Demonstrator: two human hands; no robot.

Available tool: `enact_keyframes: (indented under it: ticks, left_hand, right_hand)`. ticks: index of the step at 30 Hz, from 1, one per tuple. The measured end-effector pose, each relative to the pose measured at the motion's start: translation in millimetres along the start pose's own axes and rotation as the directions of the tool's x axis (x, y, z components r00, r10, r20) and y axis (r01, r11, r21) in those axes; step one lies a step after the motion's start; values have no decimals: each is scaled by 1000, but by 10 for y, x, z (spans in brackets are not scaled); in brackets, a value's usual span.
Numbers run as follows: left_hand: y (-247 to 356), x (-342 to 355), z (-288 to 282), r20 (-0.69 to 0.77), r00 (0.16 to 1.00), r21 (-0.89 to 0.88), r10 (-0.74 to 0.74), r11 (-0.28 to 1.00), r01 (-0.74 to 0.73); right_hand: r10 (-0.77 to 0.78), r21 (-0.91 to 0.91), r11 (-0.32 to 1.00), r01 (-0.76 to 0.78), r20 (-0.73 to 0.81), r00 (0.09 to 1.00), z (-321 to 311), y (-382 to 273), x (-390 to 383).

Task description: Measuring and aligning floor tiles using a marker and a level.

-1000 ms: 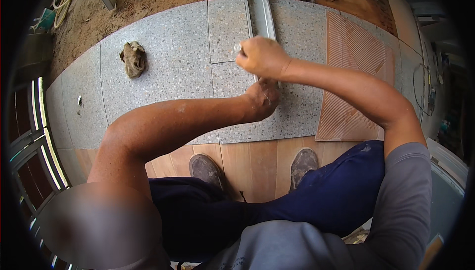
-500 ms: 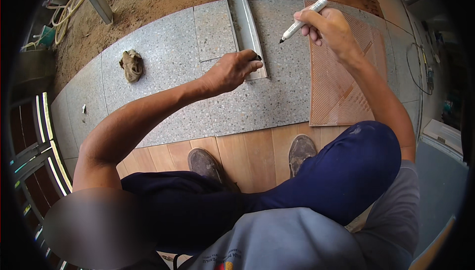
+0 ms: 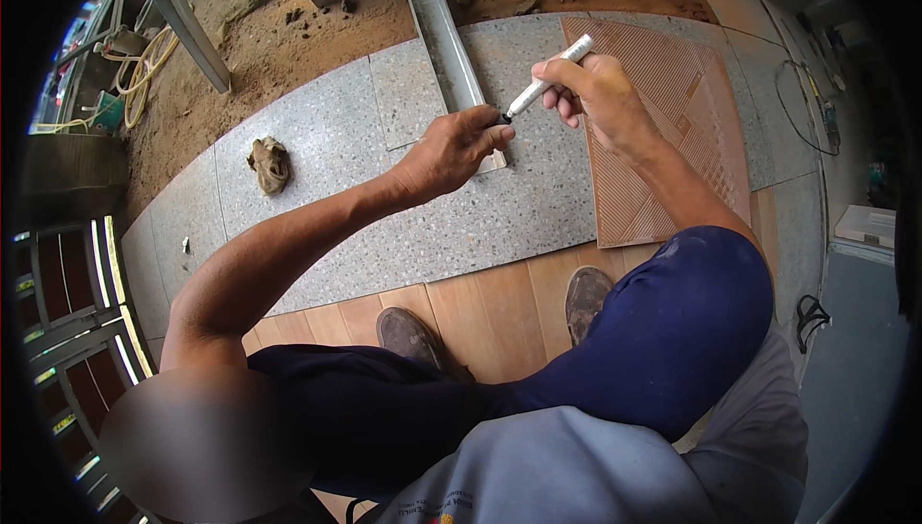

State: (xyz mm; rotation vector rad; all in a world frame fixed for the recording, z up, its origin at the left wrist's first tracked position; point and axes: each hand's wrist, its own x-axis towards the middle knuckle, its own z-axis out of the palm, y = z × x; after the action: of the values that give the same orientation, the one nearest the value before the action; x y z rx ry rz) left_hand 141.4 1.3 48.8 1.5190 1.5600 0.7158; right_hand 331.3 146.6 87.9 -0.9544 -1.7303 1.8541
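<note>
The left hand (image 3: pixel 451 151) presses flat, fingers together, on the near end of a metal straightedge (image 3: pixel 444 34) lying across the speckled grey tile (image 3: pixel 499 207) on the floor. The right hand (image 3: pixel 600 97) pinches a white marker (image 3: pixel 549 80), tip at the straightedge's end. The marker looks light and rigid, best gripped mid-barrel; the straightedge looks stiff and liable to slide.

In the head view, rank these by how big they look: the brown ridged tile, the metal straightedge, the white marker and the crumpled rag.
1. Brown ridged tile, clearly largest.
2. Metal straightedge, long but narrow; its far end runs out of the picture.
3. White marker and crumpled rag look about alike; the marker is held nearer the camera, so I won't rank them.
</note>
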Motion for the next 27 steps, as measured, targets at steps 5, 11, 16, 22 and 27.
enact_keyframes:
  ticks: [5,11,16,22,27]
  left_hand:
    - [233,-123,-50,-124,992,123,-30,991,46]
    - [282,-126,-44,-267,948,266,174,959,-101]
    - [317,-112,-68,-150,986,329,73,944,-20]
    - [303,-85,-93,-22,999,-90,-50,995,47]
    - [341,-103,-70,-107,994,10,-28,1000,29]
  right_hand:
    - [36,58,998,-37,23,999,75,-72,-73]
    - [115,197,973,-120,38,993,70,34,-60]
    - [87,209,973,-99,66,994,50,11,-53]
    - [37,249,965,-77,163,986,-64,13,-15]
    - [45,255,963,-84,152,987,-32,56,-50]
